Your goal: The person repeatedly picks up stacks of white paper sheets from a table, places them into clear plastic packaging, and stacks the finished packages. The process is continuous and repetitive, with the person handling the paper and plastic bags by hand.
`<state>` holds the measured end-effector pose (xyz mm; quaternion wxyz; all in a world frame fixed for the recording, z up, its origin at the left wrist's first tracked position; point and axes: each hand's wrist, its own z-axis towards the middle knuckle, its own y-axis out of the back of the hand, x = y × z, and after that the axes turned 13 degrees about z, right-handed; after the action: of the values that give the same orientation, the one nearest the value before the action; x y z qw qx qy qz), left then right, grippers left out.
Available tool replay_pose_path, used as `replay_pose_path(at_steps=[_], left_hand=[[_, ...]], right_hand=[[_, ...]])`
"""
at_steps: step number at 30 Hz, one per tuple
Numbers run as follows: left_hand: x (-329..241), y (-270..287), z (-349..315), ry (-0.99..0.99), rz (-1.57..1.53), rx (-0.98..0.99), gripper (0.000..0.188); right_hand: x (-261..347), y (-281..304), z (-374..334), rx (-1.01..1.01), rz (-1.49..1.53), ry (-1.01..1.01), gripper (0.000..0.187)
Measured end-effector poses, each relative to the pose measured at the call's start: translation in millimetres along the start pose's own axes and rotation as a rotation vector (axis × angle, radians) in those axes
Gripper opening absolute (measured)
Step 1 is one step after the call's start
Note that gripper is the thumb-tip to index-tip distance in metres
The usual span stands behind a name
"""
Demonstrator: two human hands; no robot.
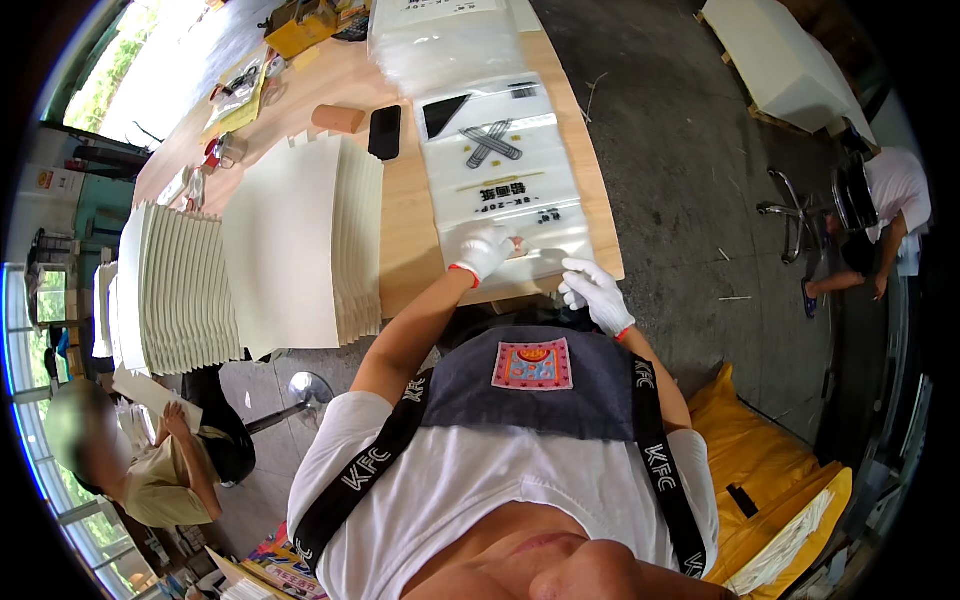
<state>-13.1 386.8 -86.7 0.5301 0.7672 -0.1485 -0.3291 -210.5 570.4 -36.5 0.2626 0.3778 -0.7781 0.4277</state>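
Observation:
A stack of clear printed plastic bags [510,165] lies lengthwise along the right part of the table, its near end toward me. My left hand [482,250], in a white glove with a red cuff, rests on the near part of the top bag. A bare fingertip shows at its right side. My right hand [598,295], gloved the same way, is at the table's front edge beside the bags' near right corner. Its fingers are loosely bent and somewhat apart, with nothing visible in them.
Left of the bags stand fanned stacks of white paper sheets [290,240] and a black phone [384,132]. More clear bags [445,50] lie at the far end. A seated person [165,460] handles sheets at lower left; another person [895,200] is at right. A yellow sack [745,450] lies lower right.

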Motion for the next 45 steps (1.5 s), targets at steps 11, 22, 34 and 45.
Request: replay_pose_path(at_steps=[11,22,34,45], left_hand=[[-15.0,96.4,25.9,0.18,-0.47,-0.261,0.027],[-57.7,177.3,7.8,-0.041,-0.706,-0.227,0.03],[-62.6,179.3,-118.8,-0.018,0.122,-0.995,0.051],[56.4,152.1,-311.7,0.369,0.473,-0.754,0.051]], right_hand=[[-7.8,-44.9,106.3,-0.098,-0.633,0.197,0.048],[62.2,-94.8,70.6,-0.012,-1.234,0.755,0.043],[147.1,-111.1,45.7,0.526,-1.275,0.242,0.038],[97.7,-212.6,-7.7,0.872,-0.823,-0.007,0.03]])
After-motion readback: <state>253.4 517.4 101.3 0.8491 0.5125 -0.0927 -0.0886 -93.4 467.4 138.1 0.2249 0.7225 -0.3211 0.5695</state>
